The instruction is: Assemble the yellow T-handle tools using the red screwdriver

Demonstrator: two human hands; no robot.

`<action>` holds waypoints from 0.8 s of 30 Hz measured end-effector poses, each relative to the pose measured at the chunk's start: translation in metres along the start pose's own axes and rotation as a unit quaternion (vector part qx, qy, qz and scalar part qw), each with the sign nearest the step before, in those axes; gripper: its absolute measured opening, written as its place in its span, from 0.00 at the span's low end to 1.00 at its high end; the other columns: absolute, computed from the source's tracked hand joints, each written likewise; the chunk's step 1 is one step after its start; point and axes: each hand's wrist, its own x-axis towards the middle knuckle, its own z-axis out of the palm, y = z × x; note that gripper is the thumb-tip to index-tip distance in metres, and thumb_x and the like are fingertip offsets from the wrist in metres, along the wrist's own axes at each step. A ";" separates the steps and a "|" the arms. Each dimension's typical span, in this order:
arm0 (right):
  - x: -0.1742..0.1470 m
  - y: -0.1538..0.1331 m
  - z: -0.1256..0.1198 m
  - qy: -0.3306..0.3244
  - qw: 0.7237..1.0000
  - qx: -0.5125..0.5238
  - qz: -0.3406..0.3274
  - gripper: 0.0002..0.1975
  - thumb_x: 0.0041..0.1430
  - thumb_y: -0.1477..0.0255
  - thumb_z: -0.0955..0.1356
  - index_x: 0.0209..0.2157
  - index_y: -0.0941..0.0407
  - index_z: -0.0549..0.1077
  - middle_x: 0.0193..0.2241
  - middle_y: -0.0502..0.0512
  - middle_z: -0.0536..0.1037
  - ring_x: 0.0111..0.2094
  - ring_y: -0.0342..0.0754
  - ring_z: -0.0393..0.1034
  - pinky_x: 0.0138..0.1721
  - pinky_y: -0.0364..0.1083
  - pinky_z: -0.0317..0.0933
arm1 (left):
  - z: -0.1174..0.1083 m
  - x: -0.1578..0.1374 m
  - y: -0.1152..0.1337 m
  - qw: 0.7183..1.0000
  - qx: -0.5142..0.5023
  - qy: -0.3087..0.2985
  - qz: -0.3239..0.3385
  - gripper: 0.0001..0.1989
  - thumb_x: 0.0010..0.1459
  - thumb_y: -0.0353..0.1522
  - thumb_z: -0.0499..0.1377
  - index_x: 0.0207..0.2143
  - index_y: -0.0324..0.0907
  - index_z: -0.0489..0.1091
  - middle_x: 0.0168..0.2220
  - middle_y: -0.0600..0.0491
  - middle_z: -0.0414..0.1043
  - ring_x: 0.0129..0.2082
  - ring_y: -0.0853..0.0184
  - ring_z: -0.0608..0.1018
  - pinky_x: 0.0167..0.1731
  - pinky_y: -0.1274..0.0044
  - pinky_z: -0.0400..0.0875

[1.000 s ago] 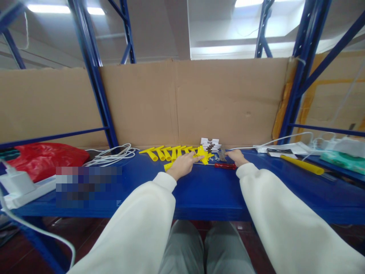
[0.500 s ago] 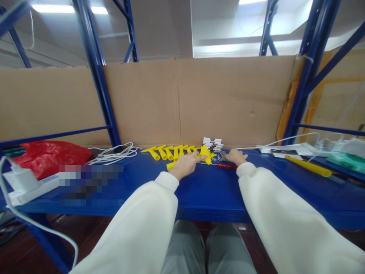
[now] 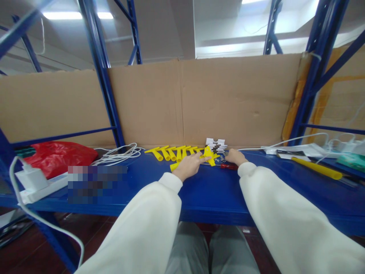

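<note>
My left hand (image 3: 188, 166) is closed over a yellow T-shaped plastic part (image 3: 210, 155); the tube end shows under the palm and the flared head beyond the fingers. My right hand (image 3: 236, 156) reaches down to the shelf with its fingertips together beside a scatter of small metal pieces (image 3: 219, 159), which look like screws. What those fingertips hold, if anything, is too small to make out. A red-handled screwdriver (image 3: 229, 166) lies just in front of the right hand, its shaft pointing left.
Several like yellow parts (image 3: 171, 153) stand in a row at the back left. Behind the metal pieces is a stack of white and black pieces (image 3: 216, 144). A cardboard panel (image 3: 199, 102) closes the back. At left lie a white cable (image 3: 122, 154) and a red bag (image 3: 62, 158); a yellow tube (image 3: 318, 168) lies right.
My right fingers have drawn in toward the small metal pieces and bent down. My left hand stays on the yellow part. The whole view has shifted slightly.
</note>
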 end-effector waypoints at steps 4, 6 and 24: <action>0.001 0.002 0.000 -0.002 1.000 -0.003 0.004 0.23 0.57 0.73 0.66 0.54 0.64 0.73 0.50 0.73 0.77 0.53 0.58 0.73 0.47 0.48 0.66 | 0.000 0.000 0.000 1.000 0.005 0.000 -0.002 0.29 0.64 0.24 0.46 0.65 0.54 0.61 0.55 0.43 0.69 0.51 0.58 0.76 0.45 0.68 0.72; 0.002 0.003 0.000 -0.003 1.000 -0.004 -0.003 0.23 0.58 0.72 0.65 0.54 0.65 0.73 0.50 0.74 0.77 0.53 0.58 0.72 0.48 0.48 0.66 | 0.000 0.000 0.000 1.000 0.004 -0.001 -0.003 0.29 0.64 0.23 0.47 0.65 0.54 0.61 0.55 0.43 0.69 0.51 0.58 0.76 0.46 0.68 0.72; 0.003 0.009 0.003 0.013 1.000 0.003 -0.001 0.22 0.57 0.72 0.67 0.53 0.66 0.74 0.49 0.74 0.78 0.52 0.60 0.73 0.47 0.49 0.67 | 0.001 -0.001 0.000 1.000 0.002 -0.001 -0.004 0.30 0.64 0.24 0.46 0.65 0.54 0.60 0.57 0.44 0.68 0.51 0.58 0.76 0.46 0.68 0.72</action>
